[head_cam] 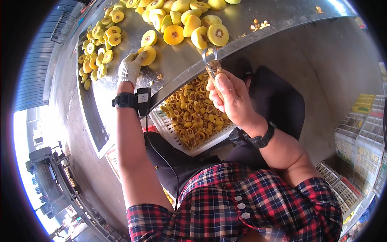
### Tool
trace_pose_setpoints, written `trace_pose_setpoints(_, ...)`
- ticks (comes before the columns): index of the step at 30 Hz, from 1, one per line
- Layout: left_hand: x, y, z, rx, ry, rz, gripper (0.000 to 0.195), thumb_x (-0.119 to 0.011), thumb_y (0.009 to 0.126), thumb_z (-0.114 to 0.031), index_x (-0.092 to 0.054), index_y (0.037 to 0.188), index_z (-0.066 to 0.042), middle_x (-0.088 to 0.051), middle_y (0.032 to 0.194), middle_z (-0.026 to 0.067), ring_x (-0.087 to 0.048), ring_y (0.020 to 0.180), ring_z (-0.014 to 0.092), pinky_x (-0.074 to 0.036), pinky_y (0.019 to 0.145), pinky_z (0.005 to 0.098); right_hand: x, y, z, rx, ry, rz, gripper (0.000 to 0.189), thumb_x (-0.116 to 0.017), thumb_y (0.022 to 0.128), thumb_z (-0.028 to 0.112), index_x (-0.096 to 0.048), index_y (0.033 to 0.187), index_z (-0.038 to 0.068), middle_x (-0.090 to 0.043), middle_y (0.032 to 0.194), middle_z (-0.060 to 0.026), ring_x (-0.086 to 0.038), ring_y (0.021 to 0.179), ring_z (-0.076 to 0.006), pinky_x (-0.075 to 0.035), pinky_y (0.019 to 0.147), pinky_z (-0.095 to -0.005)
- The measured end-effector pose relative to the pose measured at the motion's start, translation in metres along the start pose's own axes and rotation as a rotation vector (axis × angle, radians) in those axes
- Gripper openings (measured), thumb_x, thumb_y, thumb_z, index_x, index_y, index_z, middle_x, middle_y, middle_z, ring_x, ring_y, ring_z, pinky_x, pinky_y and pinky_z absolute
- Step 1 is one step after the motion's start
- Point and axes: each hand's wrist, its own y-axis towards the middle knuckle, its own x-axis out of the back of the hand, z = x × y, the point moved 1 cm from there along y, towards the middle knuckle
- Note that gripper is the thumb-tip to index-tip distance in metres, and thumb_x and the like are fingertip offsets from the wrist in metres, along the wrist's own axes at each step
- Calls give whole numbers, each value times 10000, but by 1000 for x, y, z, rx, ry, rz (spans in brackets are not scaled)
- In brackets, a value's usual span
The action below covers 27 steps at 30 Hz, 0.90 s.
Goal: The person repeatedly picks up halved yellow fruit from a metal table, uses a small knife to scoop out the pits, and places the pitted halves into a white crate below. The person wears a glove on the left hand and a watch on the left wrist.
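Observation:
My left hand (130, 67), in a whitish knitted glove, grips a yellow peach half (148, 56) over the metal table at its near left part. The fruit's cut face is partly covered by the fingers. Another halved peach (149, 38) lies just beyond it, a stone at its centre. Bare, my right hand (231, 93) holds a pitting tool (214, 67) by its handle. The tool's looped metal blade points away from me, over the table's front edge. Wet brownish residue clings around the base of the loop.
Heaped peach halves (183, 18) cover the far side of the metal table (181, 57), with more halves (98, 54) at left. Loose pits (259, 25) lie near the front edge. Below sits a white plastic crate (169, 130) of scooped-out cores (196, 118). Crates (359, 139) are stacked at right.

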Motion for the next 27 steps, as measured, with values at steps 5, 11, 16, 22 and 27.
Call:
trace_pose_setpoints(5,-11,-13,-14,-32,-301,31,480,-783,873,-336,-593,1121,28,-677,917,115,-639,664,145,-507,522,256,-3,1,-3,-18,-10,32,393,-482,1068,441,-564,967,70,-444,735,50,-409,602,-21,-346,500,-178)
trace_pose_setpoints(11,-3,-81,-33,-30,-1180,198,425,-680,946,-329,-573,1176,12,-653,905,125,-604,682,164,-458,518,226,-11,0,-5,-39,-119,84,367,-497,1069,413,-562,943,74,-437,729,58,-414,609,-21,-348,517,-186)
trace_pose_setpoints(16,-21,-147,-49,42,-1407,156,399,-519,999,-336,-544,1236,-15,-630,1126,184,-608,835,243,-515,602,258,-23,-3,-6,107,-379,180,376,-494,1076,376,-563,923,40,-470,719,19,-443,626,-71,-392,585,-249)
trace_pose_setpoints(22,-41,-177,-51,27,-1495,112,588,-401,1045,-500,-491,1396,-36,-591,1314,202,-603,1107,358,-514,950,478,-34,-8,-6,227,-636,190,409,-531,1043,379,-616,898,7,-624,708,-197,-614,657,-394,-461,609,-445)
trace_pose_setpoints(27,-51,-192,-51,-2,-1486,58,639,-399,1039,-573,-519,1376,-44,-605,1318,177,-575,1179,304,-473,1006,431,-35,-7,-11,222,-732,189,423,-515,1047,387,-623,890,8,-650,730,-209,-643,694,-412,-484,627,-477)
